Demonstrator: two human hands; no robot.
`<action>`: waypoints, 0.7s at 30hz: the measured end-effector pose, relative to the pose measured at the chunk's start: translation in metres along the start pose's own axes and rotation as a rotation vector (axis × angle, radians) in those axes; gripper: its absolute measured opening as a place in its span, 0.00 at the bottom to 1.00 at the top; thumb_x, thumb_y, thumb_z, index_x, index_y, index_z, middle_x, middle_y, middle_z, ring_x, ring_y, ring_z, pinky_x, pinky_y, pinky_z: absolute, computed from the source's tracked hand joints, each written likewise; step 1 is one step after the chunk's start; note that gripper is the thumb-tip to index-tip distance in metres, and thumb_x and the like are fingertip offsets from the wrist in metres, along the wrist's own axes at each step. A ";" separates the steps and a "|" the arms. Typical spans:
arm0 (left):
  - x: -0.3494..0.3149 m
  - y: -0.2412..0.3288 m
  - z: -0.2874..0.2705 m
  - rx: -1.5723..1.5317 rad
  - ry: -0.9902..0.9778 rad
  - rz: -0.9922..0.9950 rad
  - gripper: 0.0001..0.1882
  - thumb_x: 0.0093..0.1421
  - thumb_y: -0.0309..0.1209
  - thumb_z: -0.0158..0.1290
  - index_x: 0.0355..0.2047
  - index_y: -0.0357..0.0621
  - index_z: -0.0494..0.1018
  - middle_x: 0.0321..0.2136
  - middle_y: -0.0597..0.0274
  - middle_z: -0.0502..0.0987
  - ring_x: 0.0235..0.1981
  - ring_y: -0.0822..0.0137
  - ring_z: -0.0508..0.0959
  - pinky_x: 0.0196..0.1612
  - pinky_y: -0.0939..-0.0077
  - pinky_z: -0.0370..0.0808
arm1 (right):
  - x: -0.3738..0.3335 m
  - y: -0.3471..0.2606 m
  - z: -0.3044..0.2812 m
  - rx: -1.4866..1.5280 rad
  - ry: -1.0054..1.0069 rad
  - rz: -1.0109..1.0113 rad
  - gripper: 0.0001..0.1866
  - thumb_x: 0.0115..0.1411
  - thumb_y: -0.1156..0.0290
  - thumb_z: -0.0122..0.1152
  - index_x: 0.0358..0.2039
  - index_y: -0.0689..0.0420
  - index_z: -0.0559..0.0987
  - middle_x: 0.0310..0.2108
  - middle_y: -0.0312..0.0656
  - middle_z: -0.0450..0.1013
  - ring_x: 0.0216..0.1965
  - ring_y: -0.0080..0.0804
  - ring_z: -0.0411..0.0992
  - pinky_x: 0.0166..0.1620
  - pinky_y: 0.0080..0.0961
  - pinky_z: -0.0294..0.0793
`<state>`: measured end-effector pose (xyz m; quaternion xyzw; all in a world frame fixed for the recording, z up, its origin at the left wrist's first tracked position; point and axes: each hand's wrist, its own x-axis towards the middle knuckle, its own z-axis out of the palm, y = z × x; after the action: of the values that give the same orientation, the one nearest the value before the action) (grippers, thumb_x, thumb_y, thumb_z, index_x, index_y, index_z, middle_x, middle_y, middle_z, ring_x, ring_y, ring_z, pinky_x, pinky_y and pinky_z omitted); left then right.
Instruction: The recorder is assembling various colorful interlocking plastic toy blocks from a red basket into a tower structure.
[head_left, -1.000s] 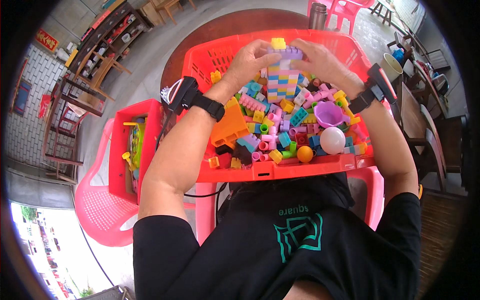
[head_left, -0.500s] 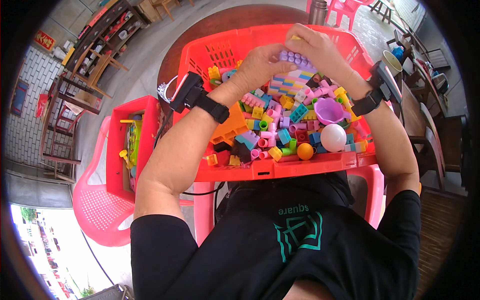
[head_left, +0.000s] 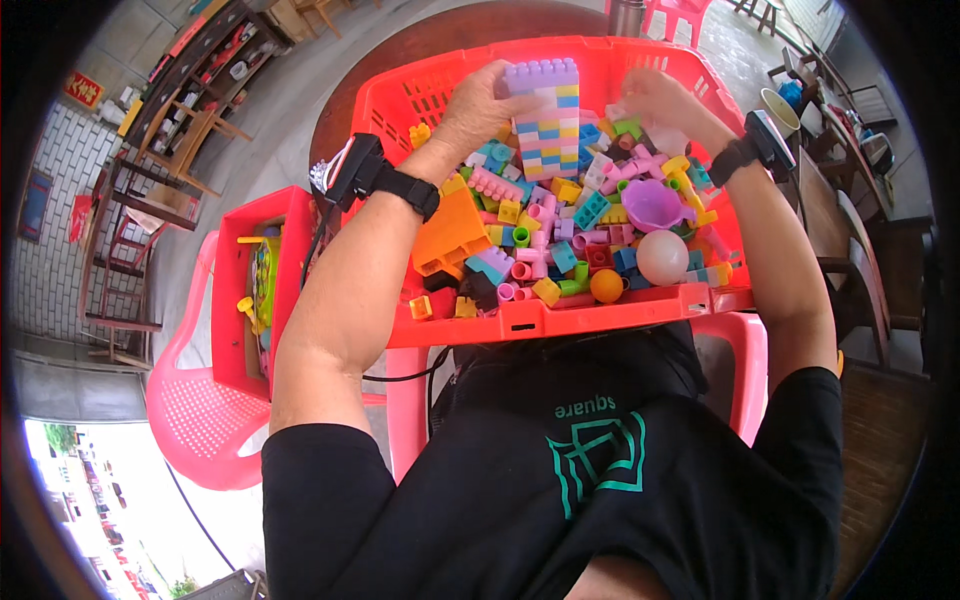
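Note:
My left hand grips the left side of a block wall near its top. Purple bricks cap the wall, with rows of white, blue, yellow and pink ones below. It stands upright over the heap of loose toy bricks in the red basket. At the basket's back right, my right hand is apart from the wall and smeared by motion. Something pale shows just under it, too blurred to name. Nearest to that hand are a lime-green brick and several pipe-shaped pieces.
Among the bricks lie a purple bowl, a white ball, an orange ball and a large orange block. A red box of toys rests on a pink chair at the left. Behind the basket stands a metal flask.
My right hand has left the block wall and moved right. My left hand has shifted slightly left, still holding the wall, which now stands upright with its long face in view.

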<state>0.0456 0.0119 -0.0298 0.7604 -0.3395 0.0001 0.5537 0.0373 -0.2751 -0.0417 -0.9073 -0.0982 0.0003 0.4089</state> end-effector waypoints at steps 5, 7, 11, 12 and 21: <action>-0.001 -0.014 0.001 -0.119 -0.022 -0.011 0.23 0.48 0.33 0.61 0.42 0.38 0.69 0.33 0.58 0.76 0.34 0.69 0.76 0.36 0.75 0.73 | -0.004 -0.012 0.001 -0.047 -0.038 0.076 0.10 0.53 0.68 0.60 0.32 0.58 0.72 0.20 0.33 0.71 0.16 0.15 0.65 0.17 0.14 0.62; -0.001 -0.012 0.002 -0.154 -0.034 -0.050 0.24 0.47 0.33 0.62 0.43 0.38 0.68 0.33 0.57 0.76 0.35 0.68 0.76 0.35 0.74 0.74 | -0.005 -0.012 0.000 0.079 -0.034 0.050 0.10 0.53 0.70 0.59 0.34 0.59 0.73 0.19 0.33 0.71 0.17 0.15 0.66 0.18 0.14 0.63; -0.002 -0.007 0.000 -0.066 -0.045 -0.031 0.25 0.47 0.31 0.62 0.44 0.37 0.66 0.34 0.55 0.75 0.35 0.66 0.76 0.33 0.73 0.75 | -0.006 -0.013 0.001 0.178 -0.060 -0.013 0.11 0.54 0.71 0.58 0.37 0.60 0.72 0.21 0.35 0.72 0.20 0.17 0.69 0.22 0.14 0.68; -0.003 -0.006 0.000 -0.045 -0.046 -0.036 0.25 0.48 0.31 0.61 0.45 0.37 0.66 0.34 0.55 0.75 0.36 0.66 0.76 0.33 0.73 0.76 | -0.006 -0.014 0.001 0.158 -0.026 -0.060 0.13 0.55 0.71 0.57 0.40 0.60 0.72 0.24 0.36 0.72 0.23 0.19 0.71 0.24 0.15 0.69; -0.003 0.000 0.002 -0.074 -0.077 -0.078 0.26 0.50 0.28 0.58 0.47 0.36 0.61 0.36 0.51 0.73 0.36 0.62 0.77 0.27 0.68 0.79 | -0.013 -0.050 0.001 0.224 -0.089 -0.038 0.19 0.54 0.74 0.54 0.47 0.64 0.68 0.35 0.43 0.70 0.29 0.25 0.74 0.33 0.18 0.74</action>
<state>0.0424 0.0117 -0.0320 0.7515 -0.3303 -0.0632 0.5675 0.0162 -0.2446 -0.0066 -0.8529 -0.1328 0.0440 0.5029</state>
